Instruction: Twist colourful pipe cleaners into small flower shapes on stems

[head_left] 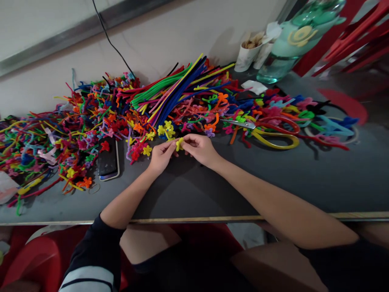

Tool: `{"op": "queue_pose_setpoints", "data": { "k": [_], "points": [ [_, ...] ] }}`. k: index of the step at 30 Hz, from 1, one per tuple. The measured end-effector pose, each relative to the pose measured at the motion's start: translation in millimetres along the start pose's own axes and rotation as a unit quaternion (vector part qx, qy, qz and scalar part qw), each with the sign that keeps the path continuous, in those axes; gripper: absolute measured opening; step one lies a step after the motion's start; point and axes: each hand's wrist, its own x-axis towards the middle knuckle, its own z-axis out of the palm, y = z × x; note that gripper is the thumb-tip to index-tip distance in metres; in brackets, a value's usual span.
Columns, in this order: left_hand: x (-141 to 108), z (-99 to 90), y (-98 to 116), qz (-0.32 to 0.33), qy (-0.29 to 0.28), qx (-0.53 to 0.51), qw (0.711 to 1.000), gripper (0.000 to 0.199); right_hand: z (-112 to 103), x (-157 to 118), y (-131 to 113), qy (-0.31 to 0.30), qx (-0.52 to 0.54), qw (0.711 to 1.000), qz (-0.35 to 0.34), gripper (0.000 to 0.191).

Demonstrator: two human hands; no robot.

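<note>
Between my two hands is a small yellow pipe cleaner flower [179, 144], held over the dark table. The fingers of my left hand [161, 156] are closed on its left side. My right hand [202, 150] pinches it from the right with thumb and forefinger. Just beyond my fingers lie more yellow pipe cleaner flowers [166, 129]. Behind them rests a thick bundle of straight pipe cleaners [179, 91] in green, blue, pink and yellow. The flower's lower part is partly hidden by my fingers.
A heap of colourful pipe cleaner pieces [75, 134] spreads across the left. Two stacked phones [108, 162] lie beside it. To the right are scissors [273, 132] with red and yellow handles, a large clear bottle [279, 61] and paper cups [246, 56]. The table edge [194, 219] runs nearest me.
</note>
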Motion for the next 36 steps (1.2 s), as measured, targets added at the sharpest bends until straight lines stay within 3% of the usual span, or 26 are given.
{"op": "queue_pose_setpoints", "data": {
  "k": [8, 16, 24, 36],
  "points": [
    [2.0, 0.9, -2.3, -0.027, 0.013, -0.019, 0.999, 0.034, -1.6, -0.3, 4.1, -0.012, -0.06, 0.997, -0.043, 0.03],
    [0.7, 3.2, -2.5, 0.004, 0.033, -0.017, 0.999, 0.029, 0.4, -0.4, -2.2, -0.012, 0.018, 0.999, 0.036, 0.037],
    [0.9, 1.6, -4.3, -0.009, 0.072, -0.037, 0.997, 0.025, -0.7, -0.2, -0.3, -0.028, -0.007, 1.0, 0.003, 0.025],
    [0.0, 2.4, -3.0, 0.026, 0.071, 0.035, 0.997, 0.021, -1.6, -1.3, -5.5, -0.032, -0.025, 0.999, 0.003, 0.043]
  ]
}}
